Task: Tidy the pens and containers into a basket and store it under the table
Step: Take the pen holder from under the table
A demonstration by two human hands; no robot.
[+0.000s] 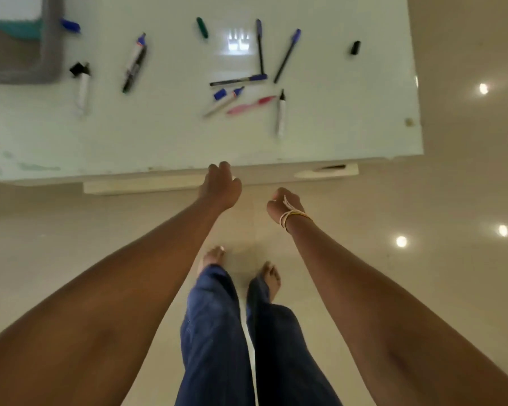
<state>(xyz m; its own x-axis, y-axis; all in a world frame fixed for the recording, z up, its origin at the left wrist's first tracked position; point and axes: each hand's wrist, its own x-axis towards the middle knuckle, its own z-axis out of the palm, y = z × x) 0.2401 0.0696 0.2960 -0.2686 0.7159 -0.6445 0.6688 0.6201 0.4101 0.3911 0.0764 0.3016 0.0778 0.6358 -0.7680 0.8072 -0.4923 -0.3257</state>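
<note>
Both hands hung at the near edge of the table and held nothing — the left hand with loose fingers just touching that edge, the right hand curled into a loose fist short of it, a string bracelet at its wrist. Pens lay scattered on the table's top: a pink pen and blue-capped pens near the middle, a marker further left — and the grey basket sat at the far left corner.
</note>
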